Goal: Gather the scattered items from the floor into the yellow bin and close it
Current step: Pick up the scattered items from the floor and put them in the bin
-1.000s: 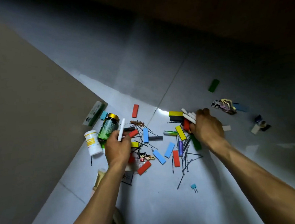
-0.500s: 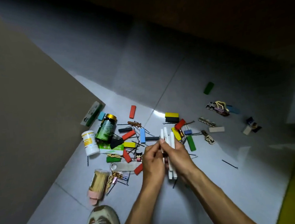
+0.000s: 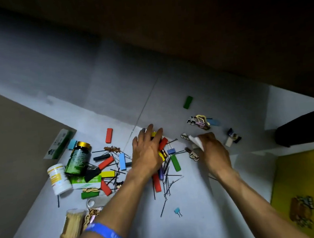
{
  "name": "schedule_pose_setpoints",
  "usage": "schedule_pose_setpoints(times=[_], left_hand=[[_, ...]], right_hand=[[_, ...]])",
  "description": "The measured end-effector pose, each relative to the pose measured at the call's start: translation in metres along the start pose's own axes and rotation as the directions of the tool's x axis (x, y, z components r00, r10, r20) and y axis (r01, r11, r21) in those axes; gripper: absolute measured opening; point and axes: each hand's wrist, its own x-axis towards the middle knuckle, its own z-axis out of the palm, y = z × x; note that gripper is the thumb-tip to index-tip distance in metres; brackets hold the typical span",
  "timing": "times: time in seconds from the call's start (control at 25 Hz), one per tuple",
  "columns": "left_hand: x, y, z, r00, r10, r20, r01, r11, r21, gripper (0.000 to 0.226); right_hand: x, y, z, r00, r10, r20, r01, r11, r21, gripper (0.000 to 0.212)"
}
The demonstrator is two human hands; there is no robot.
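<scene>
The left hand (image 3: 149, 153) lies flat, palm down with fingers spread and straight, over the middle of a pile of scattered items on the floor (image 3: 196, 200). Under and around it are coloured blocks: a red block (image 3: 108, 135) well to its left, a blue block (image 3: 122, 161) just beside the wrist, a green block (image 3: 175, 162) and a blue binder clip (image 3: 171, 151) just to its right. Black hairpins (image 3: 167, 185) lie tangled below the palm. The right hand (image 3: 214, 152) is apart from the left, to the right of the pile, its fingers curled around white sticks (image 3: 196, 141) whose ends poke out toward the left. Just beside its knuckles lies a small metal clip (image 3: 193, 155). At the far left stand a dark green bottle (image 3: 78, 158) with a gold cap and a white jar (image 3: 58, 178). A yellow bin (image 3: 305, 182) shows at the right edge, near the right forearm and well apart from the pile; whether it is open I cannot tell.
</scene>
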Motion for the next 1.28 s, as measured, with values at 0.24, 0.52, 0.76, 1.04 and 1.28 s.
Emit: schedule_pose_setpoints(times=[0.24, 0.52, 0.76, 1.04, 1.28], left_hand=[[0.034, -0.005, -0.01, 0.994, 0.053, 0.093, -0.056, 0.998, 0.039, 0.042], [0.021, -0.015, 0.0, 0.991, -0.018, 0.135, 0.029, 0.997, -0.078, 0.051], [0.001, -0.021, 0.009, 0.969, -0.244, -0.043, 0.218, 0.922, -0.321, 0.017], [-0.028, 0.004, 0.022, 0.923, -0.326, 0.204, 0.383, 0.738, -0.555, 0.002], [-0.035, 0.019, 0.034, 0.914, -0.4, 0.075, 0.404, 0.871, -0.28, 0.033]], right_hand=[[-0.003, 0.006, 0.005, 0.996, 0.084, 0.003, -0.084, 0.994, 0.073, 0.023], [-0.039, -0.052, 0.038, 0.997, 0.013, 0.079, -0.027, 0.983, 0.184, 0.034], [-0.042, -0.056, 0.052, 1.0, 0.02, 0.002, -0.02, 1.0, -0.021, 0.037], [-0.03, -0.047, 0.043, 0.965, 0.217, 0.146, -0.261, 0.817, 0.515, 0.016], [-0.026, -0.039, 0.029, 0.805, 0.019, 0.593, -0.581, -0.182, 0.793, 0.012]])
